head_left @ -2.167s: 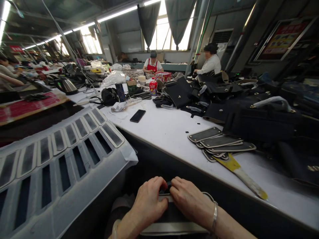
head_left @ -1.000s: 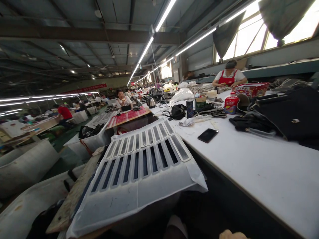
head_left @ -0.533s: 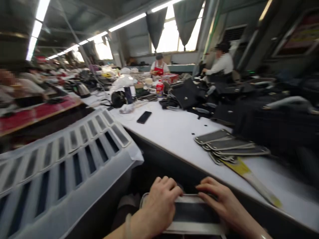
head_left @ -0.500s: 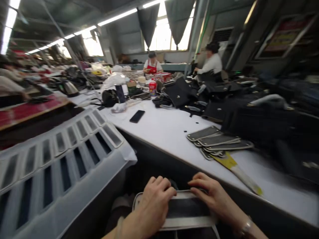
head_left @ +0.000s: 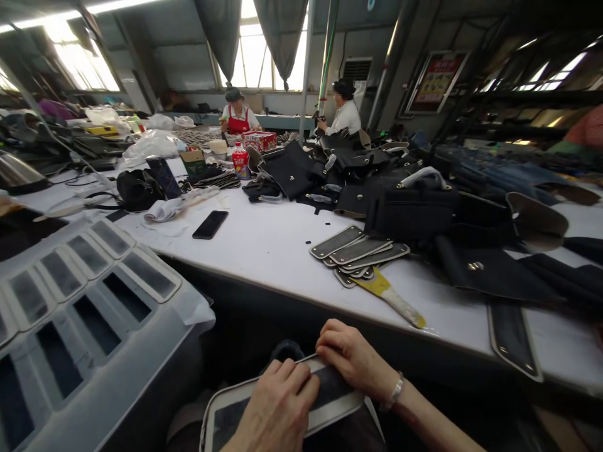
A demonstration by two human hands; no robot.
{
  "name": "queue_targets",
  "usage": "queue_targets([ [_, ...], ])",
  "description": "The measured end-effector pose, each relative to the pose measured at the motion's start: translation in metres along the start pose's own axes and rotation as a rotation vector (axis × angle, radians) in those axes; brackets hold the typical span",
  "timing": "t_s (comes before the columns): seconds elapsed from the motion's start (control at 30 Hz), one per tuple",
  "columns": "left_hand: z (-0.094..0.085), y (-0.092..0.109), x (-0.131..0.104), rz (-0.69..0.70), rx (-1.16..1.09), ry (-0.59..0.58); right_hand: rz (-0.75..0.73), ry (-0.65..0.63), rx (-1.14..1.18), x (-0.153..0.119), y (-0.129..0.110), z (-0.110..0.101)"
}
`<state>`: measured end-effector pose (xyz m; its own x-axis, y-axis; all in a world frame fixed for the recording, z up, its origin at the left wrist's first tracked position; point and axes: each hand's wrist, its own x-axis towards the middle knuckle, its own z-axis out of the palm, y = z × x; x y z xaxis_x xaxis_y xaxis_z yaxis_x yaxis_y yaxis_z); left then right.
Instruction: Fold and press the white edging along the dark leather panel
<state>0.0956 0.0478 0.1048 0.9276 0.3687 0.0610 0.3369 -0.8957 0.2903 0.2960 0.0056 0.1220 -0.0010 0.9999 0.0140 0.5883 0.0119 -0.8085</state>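
Observation:
On my lap lies a long dark panel with a pale border [head_left: 336,411], set at a slant on a dark piece below it. My left hand [head_left: 277,408] crosses over the panel, its fingers bent and gripping it near the far edge. My right hand [head_left: 353,358] pinches the far edge farther right, fingers pressed together. Whatever is between its fingertips is too small to make out. The hands cover the middle of the panel.
A pale rack [head_left: 155,339] with similar panels stands left. On the white table [head_left: 264,270] are a phone [head_left: 210,225], stacked panels [head_left: 360,248], a yellow-and-white scraper-like tool [head_left: 391,295], a red bottle [head_left: 240,162] and piled black bags [head_left: 409,207]. Two people sit beyond.
The view has turned right, so table and rack sit farther left. The panel is more tilted, and my right hand's fingers have closed together at its far edge.

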Motion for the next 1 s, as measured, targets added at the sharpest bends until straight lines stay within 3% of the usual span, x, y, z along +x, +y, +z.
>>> queue_targets([
  [0.1, 0.004, 0.001, 0.004, 0.012, 0.028, -0.009, 0.153, 0.168, 0.067, -0.012, 0.008, -0.005],
  [0.2, 0.013, 0.0, 0.008, 0.053, 0.047, 0.062, 0.322, 0.303, 0.113, -0.037, 0.017, -0.002],
  [0.3, 0.018, 0.0, 0.012, 0.112, 0.029, 0.119, 0.439, 0.338, 0.179, -0.062, 0.018, 0.011],
  [0.37, 0.014, 0.001, 0.015, 0.124, 0.034, 0.091, 0.47, 0.343, 0.21, -0.073, 0.015, 0.022],
  [0.6, -0.003, 0.01, 0.033, 0.062, 0.101, 0.016, 0.492, 0.416, 0.284, -0.076, 0.013, 0.041],
  [0.8, 0.011, 0.003, 0.033, 0.134, 0.092, 0.275, 0.481, 0.375, 0.18, -0.059, 0.013, 0.029],
  [1.0, 0.014, 0.001, 0.032, 0.175, 0.053, 0.312, 0.273, 0.285, 0.05, -0.039, 0.016, 0.019],
])
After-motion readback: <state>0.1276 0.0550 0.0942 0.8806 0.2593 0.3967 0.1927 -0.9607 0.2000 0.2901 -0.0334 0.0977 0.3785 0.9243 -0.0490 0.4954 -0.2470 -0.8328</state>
